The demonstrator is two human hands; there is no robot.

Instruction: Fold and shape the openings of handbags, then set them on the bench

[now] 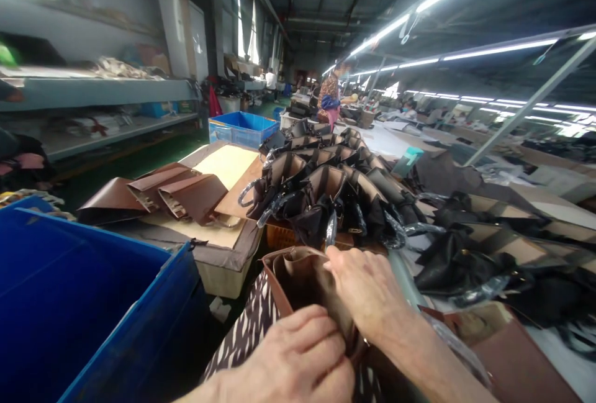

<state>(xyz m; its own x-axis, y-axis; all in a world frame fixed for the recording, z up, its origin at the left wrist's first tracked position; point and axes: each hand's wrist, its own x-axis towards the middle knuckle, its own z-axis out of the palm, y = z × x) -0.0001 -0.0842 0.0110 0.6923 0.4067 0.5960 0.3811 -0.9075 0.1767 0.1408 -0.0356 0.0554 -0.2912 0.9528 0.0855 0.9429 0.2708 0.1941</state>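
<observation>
Centrally, low in the view, an open bag (278, 296) with a brown rim and dark-and-white patterned side is held upright. Its far rim is gripped by the right hand (367, 288); its near rim is grasped by the curled left hand (298, 356). Black handbags (323, 182) are heaped beyond; a blue bin (156, 319) is seen at left.

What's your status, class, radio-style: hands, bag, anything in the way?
Right grip holding patterned bag by its rim; left grip curled at near edge, fingertips unclear. Bag open. Black bags heaped beyond, none over its opening.
</observation>
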